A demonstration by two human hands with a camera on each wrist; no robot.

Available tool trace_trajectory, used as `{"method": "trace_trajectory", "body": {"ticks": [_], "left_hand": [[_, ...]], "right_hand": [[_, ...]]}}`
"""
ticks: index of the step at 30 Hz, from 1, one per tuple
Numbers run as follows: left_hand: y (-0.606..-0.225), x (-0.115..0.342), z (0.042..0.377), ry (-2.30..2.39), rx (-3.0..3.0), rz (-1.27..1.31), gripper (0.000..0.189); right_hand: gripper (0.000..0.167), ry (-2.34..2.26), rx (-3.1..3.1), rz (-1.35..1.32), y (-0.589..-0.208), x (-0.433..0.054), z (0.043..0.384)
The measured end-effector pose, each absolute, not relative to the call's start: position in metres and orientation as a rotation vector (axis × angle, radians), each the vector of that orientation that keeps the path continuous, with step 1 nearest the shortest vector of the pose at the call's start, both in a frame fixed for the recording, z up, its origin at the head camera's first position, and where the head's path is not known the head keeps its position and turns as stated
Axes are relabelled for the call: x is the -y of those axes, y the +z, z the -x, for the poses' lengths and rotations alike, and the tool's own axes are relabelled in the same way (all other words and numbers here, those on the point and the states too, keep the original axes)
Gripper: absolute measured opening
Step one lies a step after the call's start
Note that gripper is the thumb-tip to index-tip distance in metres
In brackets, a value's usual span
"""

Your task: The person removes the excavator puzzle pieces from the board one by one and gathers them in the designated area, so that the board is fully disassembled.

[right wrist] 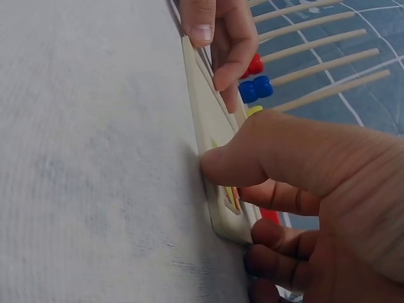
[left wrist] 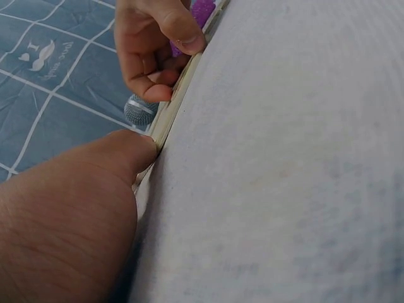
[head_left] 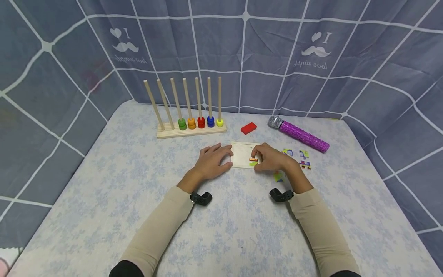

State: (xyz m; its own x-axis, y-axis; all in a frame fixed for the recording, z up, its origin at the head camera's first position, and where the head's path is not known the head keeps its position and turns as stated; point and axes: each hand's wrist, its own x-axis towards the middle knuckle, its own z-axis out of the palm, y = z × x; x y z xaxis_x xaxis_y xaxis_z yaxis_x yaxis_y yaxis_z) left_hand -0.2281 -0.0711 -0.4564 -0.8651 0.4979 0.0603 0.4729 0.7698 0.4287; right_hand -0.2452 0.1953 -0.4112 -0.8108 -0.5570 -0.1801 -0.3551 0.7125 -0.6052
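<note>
A shallow wooden puzzle tray (head_left: 240, 154) lies on the table between the two hands. My left hand (head_left: 213, 161) holds its left end, thumb near the front corner and fingers towards the back one. At the right end, my right hand (head_left: 272, 158) bends over the tray, thumb and index finger around a green, yellow and red puzzle piece (head_left: 253, 162). In the right wrist view the right thumb (right wrist: 230, 161) lies over the near rim, with the piece (right wrist: 231, 199) beside it inside the tray. The right palm hides part of the tray's right end.
Several loose puzzle pieces (head_left: 304, 154) lie right of the right hand, one (head_left: 278, 176) close to its wrist. Behind the tray are a red block (head_left: 248, 128) and a purple glittery microphone (head_left: 302, 135). A wooden peg abacus (head_left: 192, 132) with coloured beads stands at the back left.
</note>
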Motion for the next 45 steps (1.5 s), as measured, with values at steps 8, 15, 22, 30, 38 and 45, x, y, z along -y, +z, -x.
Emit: {"method": "trace_trajectory", "body": {"ticks": [8, 15, 22, 30, 38, 45], "left_hand": [[-0.455, 0.072, 0.228, 0.694, -2.892, -0.799, 0.037], [-0.453, 0.072, 0.229, 0.696, -2.891, -0.796, 0.038], [-0.453, 0.073, 0.229, 0.717, -2.879, -0.810, 0.038], [-0.454, 0.075, 0.229, 0.713, -2.879, -0.800, 0.037], [-0.453, 0.075, 0.228, 0.677, -2.872, -0.824, 0.041], [-0.452, 0.075, 0.228, 0.607, -2.854, -0.892, 0.043]], "right_hand": [[0.043, -0.804, -2.551, 0.675, -0.410, -0.191, 0.244], [0.049, -0.812, -2.540, 0.627, -0.408, -0.190, 0.244], [0.029, -0.778, -2.617, 0.656, -0.411, -0.186, 0.242], [0.031, -0.684, -2.725, 0.554, -0.415, -0.176, 0.242], [0.015, -0.855, -2.594, 0.612, -0.410, -0.187, 0.240], [0.013, -0.837, -2.532, 0.749, -0.403, -0.197, 0.239]]}}
